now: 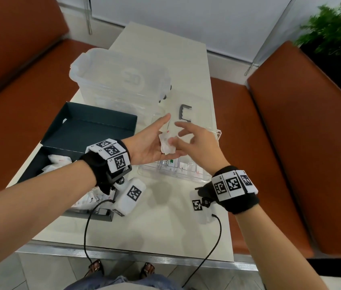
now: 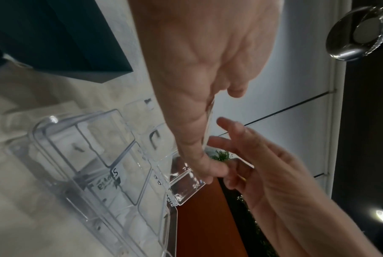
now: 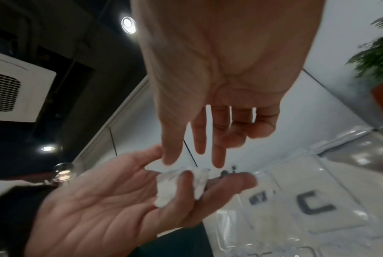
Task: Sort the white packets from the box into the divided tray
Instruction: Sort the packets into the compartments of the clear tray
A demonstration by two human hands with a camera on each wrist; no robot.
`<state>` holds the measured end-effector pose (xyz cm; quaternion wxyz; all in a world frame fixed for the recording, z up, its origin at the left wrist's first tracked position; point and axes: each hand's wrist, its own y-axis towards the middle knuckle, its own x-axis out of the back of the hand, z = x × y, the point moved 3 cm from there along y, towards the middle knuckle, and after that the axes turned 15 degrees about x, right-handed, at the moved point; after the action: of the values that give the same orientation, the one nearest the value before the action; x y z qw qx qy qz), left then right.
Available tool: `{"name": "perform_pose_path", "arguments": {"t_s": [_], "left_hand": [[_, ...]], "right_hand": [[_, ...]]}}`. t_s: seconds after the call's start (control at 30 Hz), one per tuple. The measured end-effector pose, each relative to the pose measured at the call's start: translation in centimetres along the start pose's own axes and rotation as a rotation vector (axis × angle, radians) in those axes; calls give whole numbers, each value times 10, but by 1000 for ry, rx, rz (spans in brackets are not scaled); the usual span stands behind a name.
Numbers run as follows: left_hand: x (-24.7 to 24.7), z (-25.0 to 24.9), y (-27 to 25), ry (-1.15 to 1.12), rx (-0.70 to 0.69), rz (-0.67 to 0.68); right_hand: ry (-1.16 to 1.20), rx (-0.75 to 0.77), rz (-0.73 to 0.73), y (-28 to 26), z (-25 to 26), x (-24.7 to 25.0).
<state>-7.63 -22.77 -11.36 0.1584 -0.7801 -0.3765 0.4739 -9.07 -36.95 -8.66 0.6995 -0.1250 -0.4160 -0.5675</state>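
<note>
My left hand [image 1: 157, 139] is palm up above the clear divided tray [image 1: 150, 174] and holds a small bunch of white packets [image 1: 166, 144] on its fingers. In the right wrist view one left finger [image 3: 184, 180] curls over the packets [image 3: 166, 189]. My right hand [image 1: 196, 139] is open beside it, fingers straight, with its thumb tip [image 3: 169, 156] at the packets' edge. The dark box [image 1: 29, 172] at the left has more white packets [image 1: 58, 162] in it. Some tray compartments hold packets, one with green print [image 1: 167, 163].
The box's dark lid [image 1: 94, 128] lies behind the box. A large clear storage tub [image 1: 119, 80] stands at the back. The tray's open clear lid [image 1: 203, 116] carries a dark C-shaped handle [image 1: 185, 113]. Orange benches [image 1: 291, 143] flank the table, and cables hang from both wrists.
</note>
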Motion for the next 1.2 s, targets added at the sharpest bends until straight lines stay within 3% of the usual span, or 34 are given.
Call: {"name": "perform_pose_path", "arguments": {"t_s": [0.07,0.17,0.3,0.63,1.07,1.2], "left_hand": [[-2,1,1,-14,-4,47],[-4,1,-1,-25,-46,77],[0,1,-4,21,-115,-20],[11,3,-2,322,-269,-263],[6,5,9,335,-255,-233],[3,3,12,284,-228,-276]], "right_hand": [[-22,-7,50,2,2,-6],[36,-79,-17,4,-5,-4],[123,-135,-70,0,-16,3],[281,-176,-41,-3,-16,10],[599,-310,-120,-13,-29,9],[480,-321,-177,-16,-48,23]]}}
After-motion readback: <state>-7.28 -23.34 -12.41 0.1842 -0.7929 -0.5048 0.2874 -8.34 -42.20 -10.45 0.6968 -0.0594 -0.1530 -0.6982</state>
